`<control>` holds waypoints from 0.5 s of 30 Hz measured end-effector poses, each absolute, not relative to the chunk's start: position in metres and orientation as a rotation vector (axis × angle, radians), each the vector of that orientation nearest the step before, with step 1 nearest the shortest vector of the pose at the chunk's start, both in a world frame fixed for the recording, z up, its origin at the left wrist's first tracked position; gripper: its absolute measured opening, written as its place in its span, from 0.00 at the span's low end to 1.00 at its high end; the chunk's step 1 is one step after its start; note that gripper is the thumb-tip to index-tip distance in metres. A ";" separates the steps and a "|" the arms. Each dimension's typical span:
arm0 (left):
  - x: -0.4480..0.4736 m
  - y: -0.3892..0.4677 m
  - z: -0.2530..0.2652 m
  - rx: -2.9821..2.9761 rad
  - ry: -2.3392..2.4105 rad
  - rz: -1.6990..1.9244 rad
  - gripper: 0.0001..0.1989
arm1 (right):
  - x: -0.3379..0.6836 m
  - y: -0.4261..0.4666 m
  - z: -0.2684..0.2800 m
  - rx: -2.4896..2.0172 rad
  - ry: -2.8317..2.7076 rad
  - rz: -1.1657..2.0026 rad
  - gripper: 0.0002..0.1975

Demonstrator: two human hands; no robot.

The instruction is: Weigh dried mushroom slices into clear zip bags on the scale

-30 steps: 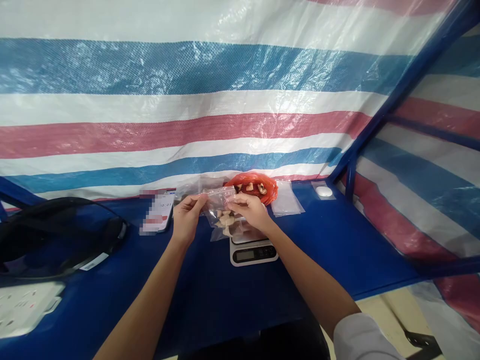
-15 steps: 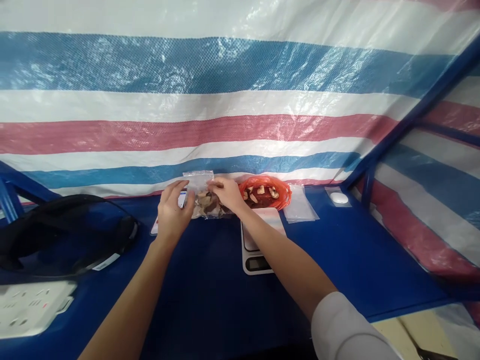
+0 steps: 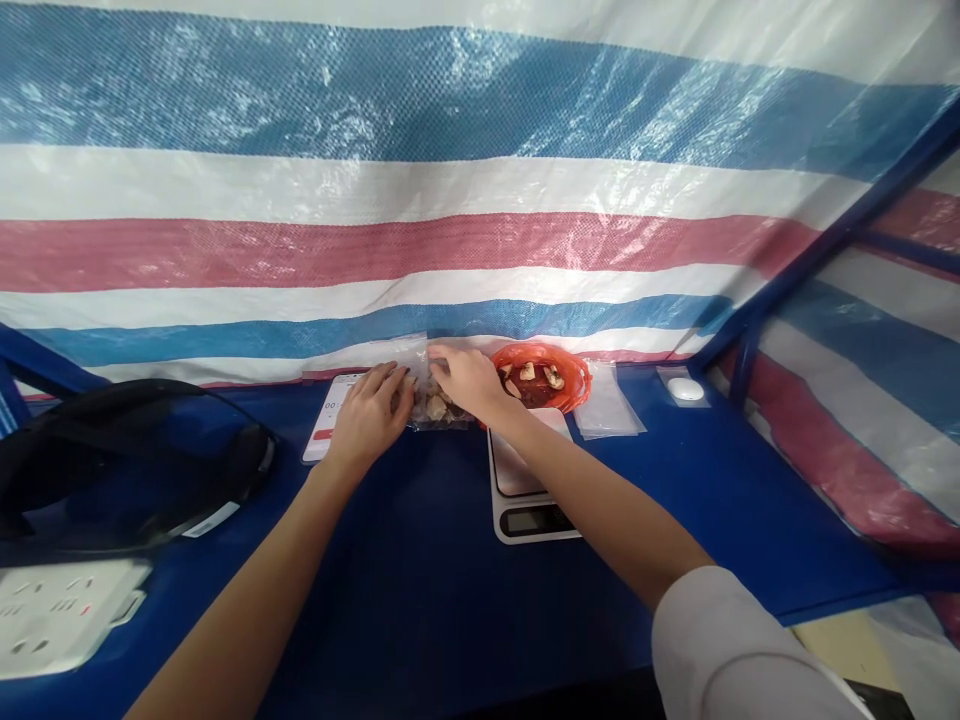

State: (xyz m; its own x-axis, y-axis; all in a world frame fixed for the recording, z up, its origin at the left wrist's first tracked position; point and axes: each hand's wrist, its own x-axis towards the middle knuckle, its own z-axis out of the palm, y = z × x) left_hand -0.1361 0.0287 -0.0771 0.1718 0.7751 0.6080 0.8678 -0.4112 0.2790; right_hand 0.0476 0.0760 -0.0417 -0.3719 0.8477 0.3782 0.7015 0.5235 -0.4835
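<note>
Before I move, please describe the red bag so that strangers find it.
On the blue table, find the scale. Just behind it, near the striped sheet, lies the red bag with pale pieces inside. Unlike the clear bags on either side, it is red.

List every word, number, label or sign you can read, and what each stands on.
"00" on the phone screen; the rest is unclear.
White label on the black looped item: too small to read.
Scale's display: no legible reading.
</note>
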 end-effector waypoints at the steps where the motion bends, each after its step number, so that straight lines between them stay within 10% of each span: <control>1: -0.136 0.030 -0.078 -2.309 -1.618 -1.066 0.21 | 0.052 0.067 -0.040 -1.303 -2.239 0.271 0.18; 15: -0.132 0.042 -0.079 -2.329 -1.581 -1.047 0.20 | 0.073 0.041 -0.071 -0.940 -2.473 -0.100 0.15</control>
